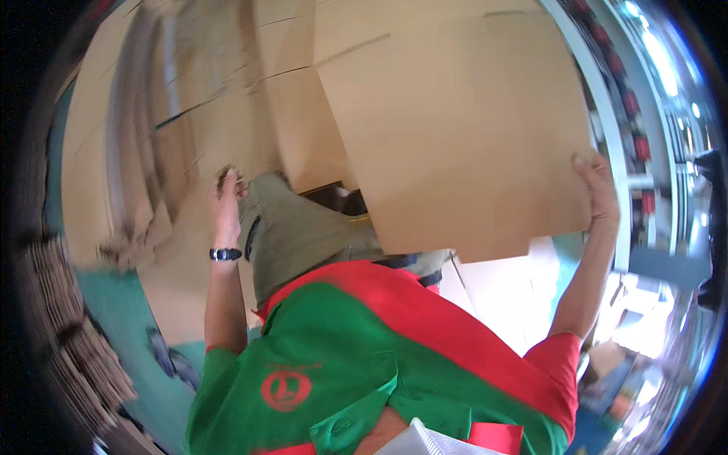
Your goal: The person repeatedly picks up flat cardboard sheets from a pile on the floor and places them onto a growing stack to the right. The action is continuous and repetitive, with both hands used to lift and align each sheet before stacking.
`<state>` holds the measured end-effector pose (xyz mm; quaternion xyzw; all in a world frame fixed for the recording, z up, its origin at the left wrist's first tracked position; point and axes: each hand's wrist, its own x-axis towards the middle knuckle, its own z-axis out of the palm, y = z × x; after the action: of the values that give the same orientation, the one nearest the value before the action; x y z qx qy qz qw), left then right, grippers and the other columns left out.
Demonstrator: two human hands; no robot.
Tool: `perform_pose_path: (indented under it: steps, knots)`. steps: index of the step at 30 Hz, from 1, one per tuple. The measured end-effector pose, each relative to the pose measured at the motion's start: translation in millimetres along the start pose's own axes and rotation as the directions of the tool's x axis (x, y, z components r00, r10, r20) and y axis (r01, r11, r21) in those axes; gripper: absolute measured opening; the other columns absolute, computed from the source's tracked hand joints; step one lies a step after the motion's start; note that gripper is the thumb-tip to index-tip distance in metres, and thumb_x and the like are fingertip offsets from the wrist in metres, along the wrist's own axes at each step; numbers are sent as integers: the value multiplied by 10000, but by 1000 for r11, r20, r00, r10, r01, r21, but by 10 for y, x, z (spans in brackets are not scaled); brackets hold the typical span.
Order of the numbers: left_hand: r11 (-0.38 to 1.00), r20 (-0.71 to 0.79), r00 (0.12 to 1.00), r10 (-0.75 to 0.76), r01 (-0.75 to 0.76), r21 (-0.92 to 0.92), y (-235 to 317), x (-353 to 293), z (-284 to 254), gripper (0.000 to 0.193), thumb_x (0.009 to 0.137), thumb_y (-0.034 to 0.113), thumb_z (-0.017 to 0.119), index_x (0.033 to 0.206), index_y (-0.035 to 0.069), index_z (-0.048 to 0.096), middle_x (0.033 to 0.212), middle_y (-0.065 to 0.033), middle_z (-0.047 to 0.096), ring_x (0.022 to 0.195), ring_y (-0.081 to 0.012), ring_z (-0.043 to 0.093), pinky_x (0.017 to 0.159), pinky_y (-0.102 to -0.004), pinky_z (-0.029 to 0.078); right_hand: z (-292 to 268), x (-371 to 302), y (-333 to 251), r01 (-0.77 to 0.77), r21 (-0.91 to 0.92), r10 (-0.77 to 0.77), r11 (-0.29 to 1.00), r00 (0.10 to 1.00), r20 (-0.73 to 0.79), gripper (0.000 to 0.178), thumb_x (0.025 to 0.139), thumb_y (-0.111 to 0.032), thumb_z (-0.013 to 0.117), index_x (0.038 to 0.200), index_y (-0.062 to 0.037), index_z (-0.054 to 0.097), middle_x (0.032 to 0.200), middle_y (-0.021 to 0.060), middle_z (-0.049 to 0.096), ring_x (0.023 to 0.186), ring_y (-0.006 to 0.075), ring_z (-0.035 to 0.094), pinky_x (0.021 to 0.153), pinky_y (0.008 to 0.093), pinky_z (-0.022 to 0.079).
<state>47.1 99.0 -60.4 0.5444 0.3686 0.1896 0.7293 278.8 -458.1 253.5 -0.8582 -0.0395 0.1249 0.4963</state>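
Observation:
A large flat cardboard sheet (462,136) is tilted in front of me, with notched flaps along its lower edge. My right hand (597,186) grips its right edge, the thumb lying over the near face and the other fingers mostly hidden behind. Apart from that sheet, my left hand (229,193) is raised on the left with its fingers curled. Something small and brownish shows at those fingertips, too blurred to name. Just beyond the left hand lie more brown cardboard sheets (212,140), smeared by motion.
Stacks of folded cardboard (57,284) stand at the far left beside a green floor (114,303). On the right runs a pale metal frame (618,174) with red parts behind it. A white surface (508,284) lies below the held sheet.

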Motion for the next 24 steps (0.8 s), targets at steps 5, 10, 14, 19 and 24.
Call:
perform_pose_path:
  steps: [5, 10, 14, 19, 24]
  knots:
    - [999, 140, 990, 32, -33, 9, 27, 192, 381, 282, 957, 274, 622, 1149, 69, 609, 1025, -39, 657, 833, -123, 615, 715, -273, 501, -1104, -1363, 133, -95, 40, 103, 995, 951, -291, 445, 875, -225, 704, 1255, -26, 583, 1135, 61, 664, 970, 156, 641, 856, 296, 508]
    - [1000, 268, 963, 6, -5, -5, -9, 437, 631, 264, 955, 267, 628, 1133, 72, 612, 984, -42, 672, 818, -119, 624, 695, -269, 504, -1412, -2924, 758, -216, 221, 305, 951, 775, -554, 452, 890, -196, 693, 1292, -40, 558, 1156, 60, 654, 1016, 170, 633, 881, 314, 510]
    - [998, 300, 953, -51, 38, 49, -15, 634, 820, 284, 947, 274, 632, 1166, 94, 611, 1088, -45, 661, 938, -151, 613, 795, -299, 487, -1168, -4072, 1523, -263, 332, 421, 906, 635, -648, 386, 911, -159, 664, 1267, -36, 577, 1143, 46, 660, 1001, 174, 638, 887, 318, 509]
    - [997, 392, 919, -54, 27, 73, 38, 801, 1063, 318, 942, 283, 637, 1168, 62, 602, 1098, -56, 652, 928, -161, 610, 782, -300, 484, -679, -4925, 2684, -456, 477, 660, 751, 505, -556, 318, 922, -145, 650, 1216, -32, 611, 1080, 49, 681, 926, 167, 653, 770, 329, 535]
    - [995, 367, 929, -37, 2, 96, 131, 935, 1047, 356, 940, 300, 638, 1187, 47, 599, 1099, -68, 650, 930, -170, 608, 771, -293, 486, 262, -5671, 3650, -623, 654, 901, 430, 252, -353, 422, 880, -297, 711, 1201, -43, 610, 1064, 79, 680, 927, 191, 657, 728, 373, 552]
